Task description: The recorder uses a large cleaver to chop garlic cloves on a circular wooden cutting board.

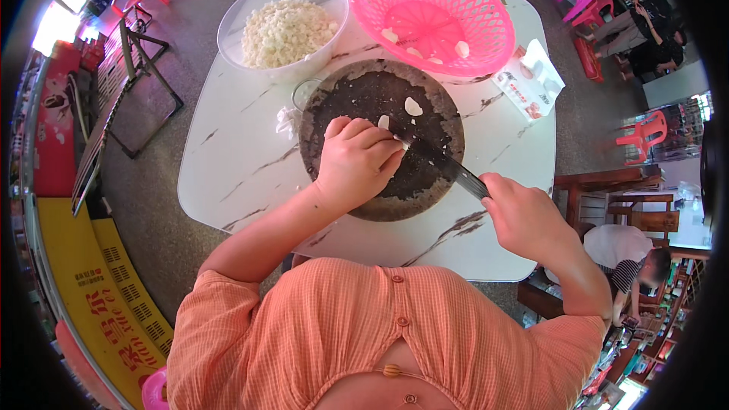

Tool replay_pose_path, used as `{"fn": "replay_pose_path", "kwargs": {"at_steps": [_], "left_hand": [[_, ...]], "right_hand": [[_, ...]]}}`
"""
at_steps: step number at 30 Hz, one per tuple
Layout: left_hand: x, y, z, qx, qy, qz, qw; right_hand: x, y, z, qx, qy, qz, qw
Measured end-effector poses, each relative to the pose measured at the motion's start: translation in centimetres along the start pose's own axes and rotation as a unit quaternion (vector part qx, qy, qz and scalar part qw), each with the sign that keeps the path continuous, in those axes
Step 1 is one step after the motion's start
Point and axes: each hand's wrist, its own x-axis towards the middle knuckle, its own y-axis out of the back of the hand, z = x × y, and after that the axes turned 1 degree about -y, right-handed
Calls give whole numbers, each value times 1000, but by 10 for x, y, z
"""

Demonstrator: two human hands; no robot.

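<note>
My right hand [524, 212] is wrapped around the handle of a knife [448, 165], whose dark blade reaches left across a round, dark chopping board [383, 201]. On the board, my left hand [358, 156] has its fingers curled down and pressed together at a small white piece of food [400, 142], right beside the blade's tip. The fingers partly cover that piece. Another white piece [383, 121] lies just beyond the fingertips, and a larger white slice [413, 106] rests farther back. Tiny white crumbs dot the board.
Behind the board stand a clear bowl [230, 26] of chopped white bits [288, 33] and a pink basket [474, 0] with a few white pieces. A white carton [530, 80] is at the right of the marbled table [220, 144]. Another person [619, 247] sits at far right.
</note>
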Motion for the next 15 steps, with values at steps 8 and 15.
{"fn": "replay_pose_path", "kwargs": {"at_steps": [8, 15], "left_hand": [[2, -1, 2, 15, 13, 8, 1000], [1, -3, 2, 17, -3, 19, 1000]], "right_hand": [[10, -2, -6, -91, 26, -25, 995], [17, -20, -8, -90, 17, -17, 996]]}}
